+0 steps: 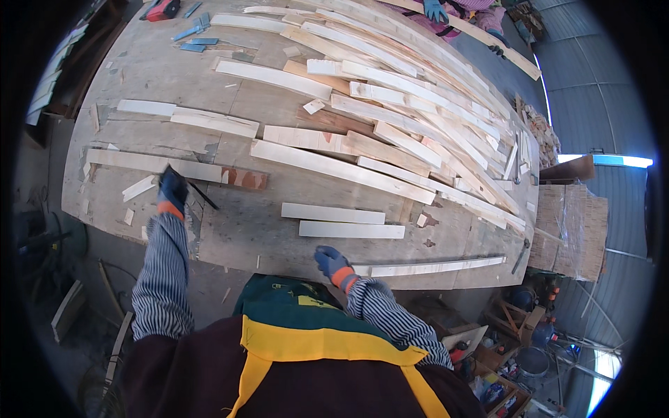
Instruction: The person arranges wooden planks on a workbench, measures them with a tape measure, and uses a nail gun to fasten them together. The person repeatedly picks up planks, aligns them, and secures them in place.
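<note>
My left hand (pixel 172 189), in a dark blue glove with an orange cuff, is closed around a thin dark tool (pixel 203 195). Blur keeps me from telling its kind. The hand is over the near edge of a long pale wooden strip (pixel 141 161) that has a reddish-brown right end. Beside the fingers lies a short wood offcut (pixel 139 188). My right hand (pixel 330 262), gloved alike, hovers by the table's near edge with curled fingers; its palm is hidden. Two short wooden strips (pixel 333 213) (pixel 352 230) lie beyond it. A thin strip (pixel 438 267) extends rightward from near its wrist.
Many wooden strips (pixel 397 99) overlap across the plywood tabletop (pixel 251 204). Blue pieces (pixel 192 47) and a red tool (pixel 163 9) lie at the far left. Across the table, a co-worker's gloved hand (pixel 435 10) touches a long board (pixel 486 39). Wrapped wood (pixel 569 230) stands right.
</note>
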A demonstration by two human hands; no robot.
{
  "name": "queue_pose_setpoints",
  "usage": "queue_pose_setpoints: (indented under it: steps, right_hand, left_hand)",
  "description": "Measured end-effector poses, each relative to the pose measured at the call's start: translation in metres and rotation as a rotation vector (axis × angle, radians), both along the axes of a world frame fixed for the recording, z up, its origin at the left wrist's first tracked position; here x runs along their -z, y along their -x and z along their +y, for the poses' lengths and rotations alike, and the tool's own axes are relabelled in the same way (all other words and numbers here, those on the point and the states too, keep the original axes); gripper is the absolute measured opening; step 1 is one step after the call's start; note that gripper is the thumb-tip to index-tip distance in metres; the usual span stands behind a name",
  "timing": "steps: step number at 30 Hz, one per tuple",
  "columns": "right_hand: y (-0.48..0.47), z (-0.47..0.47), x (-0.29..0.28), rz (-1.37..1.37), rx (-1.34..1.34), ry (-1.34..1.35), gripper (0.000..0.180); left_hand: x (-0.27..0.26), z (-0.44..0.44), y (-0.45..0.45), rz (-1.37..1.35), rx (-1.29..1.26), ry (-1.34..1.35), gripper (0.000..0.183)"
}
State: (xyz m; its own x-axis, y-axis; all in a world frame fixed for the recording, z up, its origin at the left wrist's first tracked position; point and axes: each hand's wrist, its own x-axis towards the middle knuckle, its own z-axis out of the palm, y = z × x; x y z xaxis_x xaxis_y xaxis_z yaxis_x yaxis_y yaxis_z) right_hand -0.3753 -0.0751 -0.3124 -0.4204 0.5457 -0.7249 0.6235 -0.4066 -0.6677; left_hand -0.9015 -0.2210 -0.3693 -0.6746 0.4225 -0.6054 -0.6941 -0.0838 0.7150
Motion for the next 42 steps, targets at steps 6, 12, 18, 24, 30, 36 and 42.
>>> queue_pose_setpoints:
  steps: [6,12,18,24,30,36,42]
  right_hand:
    - [-0.077,0.018,-0.012,-0.234,0.149,0.011,0.044]
    - [-0.132,0.063,0.016,-0.051,0.391,-0.203,0.045]
    - [-0.158,0.247,0.004,-0.4,0.015,-0.968,0.056]
    - [-0.108,0.401,-0.061,-0.64,-0.364,-1.069,0.062]
    - [-0.066,0.45,-0.066,-0.722,-0.748,-0.916,0.077]
    - [-0.067,0.49,-0.078,-0.643,-0.8,-0.725,0.082]
    - [-0.09,0.475,-0.082,-0.146,-0.447,-0.405,0.059]
  left_hand:
    - [0.001,0.031,0.052,0.007,-0.301,0.224,0.055]
    - [0.038,-0.014,-0.025,0.227,-0.026,0.162,0.041]
    - [-0.002,-0.067,-0.252,0.283,0.262,0.43,0.036]
    - [-0.055,-0.093,-0.401,0.249,0.444,0.586,0.037]
    - [-0.074,-0.076,-0.467,0.236,0.502,0.62,0.036]
    - [-0.101,-0.053,-0.482,0.317,0.596,0.686,0.034]
    - [-0.105,-0.051,-0.48,0.323,0.572,0.642,0.035]
